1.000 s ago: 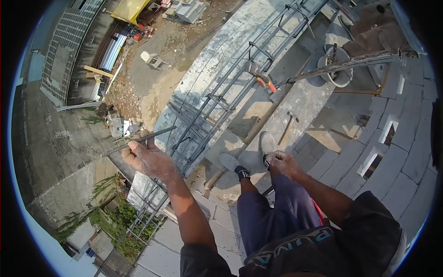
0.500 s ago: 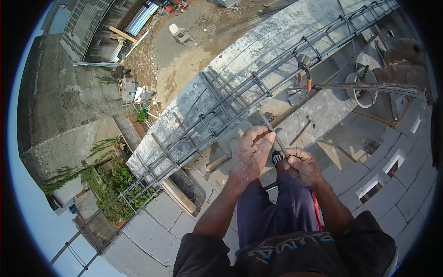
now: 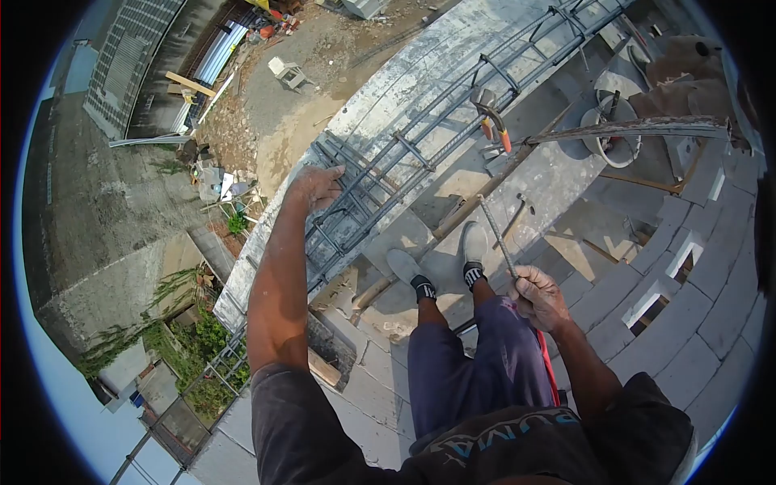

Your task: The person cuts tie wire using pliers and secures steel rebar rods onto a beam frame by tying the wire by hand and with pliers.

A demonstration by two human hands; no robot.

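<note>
The fingers of my right hand point(image 3: 540, 301) are clamping the near end of a thin ribbed steel rod point(image 3: 497, 233), which is pointing forward and slightly left from them, its far end free. The fingers of my left hand point(image 3: 315, 189) are spreading apart over loose bars point(image 3: 356, 158) lying on a long steel cage point(image 3: 440, 139); whether they are touching one, I cannot tell.

Because I am gripping the rod only at one end, its free tip could swing and knock the hammer point(image 3: 516, 215) lying just to its right, ahead of my right fingers, or the orange-handled pincers point(image 3: 500, 124) resting on the cage farther ahead. A loosening grip could drop the rod into the gaps around my shoes point(image 3: 475, 242).

On the other side, the bars are lying loose beneath my left fingers, so a careless push could be sending one over the outer edge, toward the ground point(image 3: 275, 153) far below. With my left arm stretching outward, overreaching could be costing me balance, or steel could be pinching those fingers.
</note>
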